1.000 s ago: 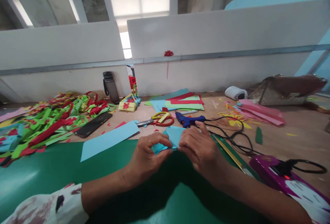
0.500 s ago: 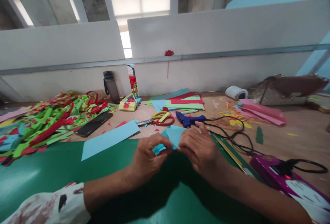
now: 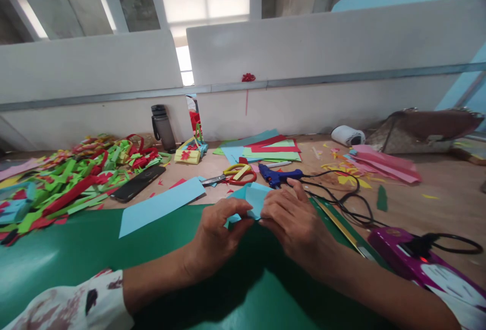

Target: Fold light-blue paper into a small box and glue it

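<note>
A piece of folded light blue paper (image 3: 255,199) is pinched between my two hands above the green mat (image 3: 167,249). My left hand (image 3: 224,229) closes thumb and fingers on its left part, and my right hand (image 3: 290,218) grips its right part; the fingers hide much of the folds. Just beyond lie scissors (image 3: 239,173) with red and yellow handles and a blue glue gun (image 3: 279,174). A flat light blue paper strip (image 3: 163,207) rests on the mat to the left.
A heap of coloured paper strips (image 3: 83,178) and a black phone (image 3: 138,183) lie at left. A bottle (image 3: 163,127) and small paper basket (image 3: 189,153) stand behind. At right are a purple power strip (image 3: 413,256), black cable (image 3: 341,198), ruler (image 3: 343,229) and handbag (image 3: 425,130).
Both hands stay in nearly the same place. The fingers have shifted slightly on the blue paper, and its folds sit a little differently between them.
</note>
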